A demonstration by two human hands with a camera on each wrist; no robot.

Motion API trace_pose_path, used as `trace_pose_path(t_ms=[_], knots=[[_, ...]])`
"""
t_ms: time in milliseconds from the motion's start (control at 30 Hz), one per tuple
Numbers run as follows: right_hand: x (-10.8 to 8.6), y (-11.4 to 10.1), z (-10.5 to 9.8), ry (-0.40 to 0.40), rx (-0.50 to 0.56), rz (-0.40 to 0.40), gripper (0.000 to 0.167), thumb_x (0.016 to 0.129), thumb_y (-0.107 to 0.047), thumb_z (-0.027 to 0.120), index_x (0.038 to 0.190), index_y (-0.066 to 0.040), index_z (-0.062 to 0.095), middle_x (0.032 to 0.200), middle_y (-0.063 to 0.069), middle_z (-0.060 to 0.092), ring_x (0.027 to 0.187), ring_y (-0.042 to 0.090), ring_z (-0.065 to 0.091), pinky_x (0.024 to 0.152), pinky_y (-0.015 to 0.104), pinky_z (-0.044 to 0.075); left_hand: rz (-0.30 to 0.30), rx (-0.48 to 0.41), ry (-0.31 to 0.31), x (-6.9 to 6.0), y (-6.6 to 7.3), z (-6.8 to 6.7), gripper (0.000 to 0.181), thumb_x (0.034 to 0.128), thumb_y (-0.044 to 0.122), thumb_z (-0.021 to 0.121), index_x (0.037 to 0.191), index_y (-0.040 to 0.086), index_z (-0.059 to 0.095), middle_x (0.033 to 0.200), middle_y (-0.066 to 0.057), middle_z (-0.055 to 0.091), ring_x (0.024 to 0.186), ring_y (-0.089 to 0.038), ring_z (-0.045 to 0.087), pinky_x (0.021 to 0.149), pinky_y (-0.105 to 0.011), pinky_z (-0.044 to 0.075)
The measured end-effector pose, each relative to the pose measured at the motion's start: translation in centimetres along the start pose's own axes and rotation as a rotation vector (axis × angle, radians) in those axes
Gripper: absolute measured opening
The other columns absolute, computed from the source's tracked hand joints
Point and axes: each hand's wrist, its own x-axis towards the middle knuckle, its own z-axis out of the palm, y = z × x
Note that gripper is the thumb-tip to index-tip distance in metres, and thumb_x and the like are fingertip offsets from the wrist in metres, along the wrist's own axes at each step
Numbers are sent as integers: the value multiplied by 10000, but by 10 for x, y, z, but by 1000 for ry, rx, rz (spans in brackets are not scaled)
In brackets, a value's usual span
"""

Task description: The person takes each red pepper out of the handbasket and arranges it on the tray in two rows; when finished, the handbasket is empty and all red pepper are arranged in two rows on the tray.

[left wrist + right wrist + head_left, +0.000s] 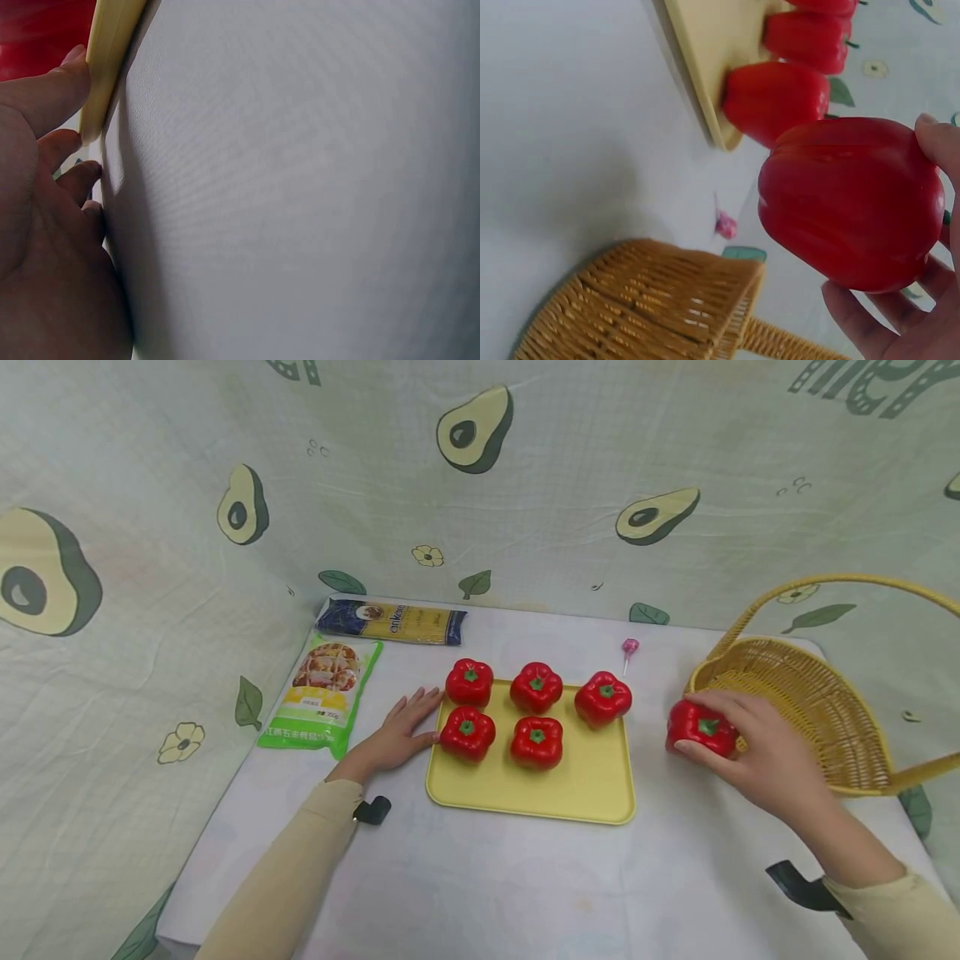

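My right hand [772,752] grips a red bell pepper [702,728] with a green stem, between thumb and fingers, at the basket's left side. In the right wrist view the held bell pepper [855,202] is off the table. Several more glossy red bell peppers [536,742] stand on a yellow tray [525,793], in two rows. At the tray's left edge lies my left hand [401,732], fingers extended on the table. Its thumb [56,94] touches the tray's rim in the left wrist view. A yellow wicker basket [847,727] with a tall arched handle stands at the right.
A green food bag [318,693] lies left of the tray, with a blue and yellow spaghetti packet [397,622] behind it. Between tray and basket, towards the back, is a pink lollipop [630,647]. An avocado-print cloth [555,485] hangs behind the white table.
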Motion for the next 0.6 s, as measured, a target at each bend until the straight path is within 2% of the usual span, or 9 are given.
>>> trace_pose_path(t_ms=[600], knots=[[-6,-21,42,-51,55,-70,646,770,-397,900,1328,-199,640,1287,119,619,1161,347,536,814,602,581,-2,6,4,0,0,1,760,1007,382,620,1640,224,229,1702,0,171,1576,-216,-8,1267,-460,-58]])
